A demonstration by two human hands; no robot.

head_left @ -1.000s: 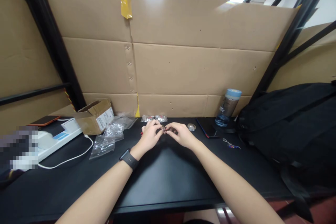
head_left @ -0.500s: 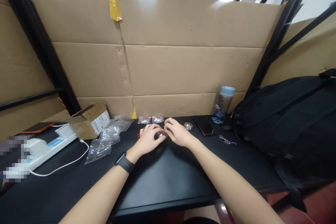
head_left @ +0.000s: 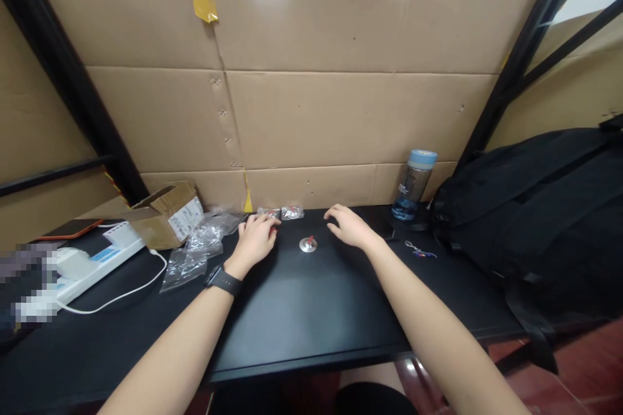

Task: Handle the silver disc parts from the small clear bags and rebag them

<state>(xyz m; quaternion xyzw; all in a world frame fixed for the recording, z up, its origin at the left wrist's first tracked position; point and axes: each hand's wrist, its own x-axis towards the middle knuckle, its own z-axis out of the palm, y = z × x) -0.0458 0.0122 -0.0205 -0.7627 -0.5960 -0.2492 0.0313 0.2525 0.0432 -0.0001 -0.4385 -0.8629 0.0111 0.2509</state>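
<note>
A: "A cardboard panel [head_left: 311, 123] walls the back edge of the black worktop [head_left: 292, 324]. Any writing?"

B: "The white label [head_left: 185, 219] on the carton [head_left: 152, 228], back left, and print on the blue-capped bottle [head_left: 413, 187], back right, are too small to read."

A: "What crowds it?"

B: "Plastic bags [head_left: 204, 240] beside the carton, a power strip [head_left: 103, 266] near the left edge, a backpack [head_left: 535, 220] along the right, two sachets [head_left: 292, 213] at the back."

A: "And the hands?"

B: "The shiny, red-topped disc [head_left: 306, 247] lies between them, touching neither. The right hand [head_left: 353, 227] has its fingers apart. The left hand [head_left: 256, 237] is palm-down over something red [head_left: 273, 230]; gripped or not, I can't tell."

A: "Room?"

B: "Worktop runs from disc to front edge, between the forearms."
</note>
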